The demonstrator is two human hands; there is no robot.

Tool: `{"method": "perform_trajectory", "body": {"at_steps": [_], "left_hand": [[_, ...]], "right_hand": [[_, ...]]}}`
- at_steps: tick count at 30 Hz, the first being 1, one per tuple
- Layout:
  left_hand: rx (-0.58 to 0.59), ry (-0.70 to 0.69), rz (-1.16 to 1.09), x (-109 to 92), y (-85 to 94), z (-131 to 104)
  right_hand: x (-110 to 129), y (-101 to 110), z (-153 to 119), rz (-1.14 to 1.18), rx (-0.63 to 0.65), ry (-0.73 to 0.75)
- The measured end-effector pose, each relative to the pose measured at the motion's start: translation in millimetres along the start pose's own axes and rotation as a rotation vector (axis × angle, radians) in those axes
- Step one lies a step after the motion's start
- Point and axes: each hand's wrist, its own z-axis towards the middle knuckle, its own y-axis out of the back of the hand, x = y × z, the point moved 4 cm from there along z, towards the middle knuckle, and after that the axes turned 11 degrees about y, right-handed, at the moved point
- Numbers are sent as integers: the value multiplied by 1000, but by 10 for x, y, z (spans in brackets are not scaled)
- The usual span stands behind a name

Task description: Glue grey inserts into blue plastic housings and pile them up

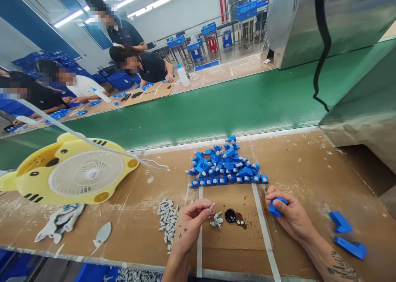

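My left hand [192, 220] is closed in a pinch on a small grey plastic part [212, 205], held above a few more grey parts [217, 221] on the cardboard. My right hand [289, 214] is wrapped round a blue plastic piece [277, 207], which the fingers partly cover. Between the hands sits a small black cup [230, 216] of dark liquid, with a wet stain [241, 221] and white bits beside it. Beyond them lies a heap of blue plastic pieces [221, 162] with grey-white inserts, its near edge lined up in a row. A pile of grey parts [168, 222] lies left of my left hand.
Two blue pieces [349, 236] lie at the right. A yellow fan [83, 172], a glove [62, 222] and a grey leaf-shaped object [102, 234] lie left. Past the green belt [198, 113], people work at another bench. A metal housing [361, 121] stands right.
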Motion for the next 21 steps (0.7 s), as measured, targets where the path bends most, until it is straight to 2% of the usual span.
{"method": "perform_trajectory", "body": {"at_steps": [4,7,9,15,21], "left_hand": [[99,-55,66,-63,-105,-29],[166,-133,238,-92,-150,-45],[177,-232,384,-102,-173,-64],[254,-641,834,-159,-305,-215],[294,-780,1189,-171,-442,-311]], "right_hand": [[-14,-42,-22,91,44,-6],[-24,-72,-35,117,61,7],[-18,-81,-31,104,59,27],[-36,-62,-24,5,9,28],[-159,-81,-62,82,27,-115]]}}
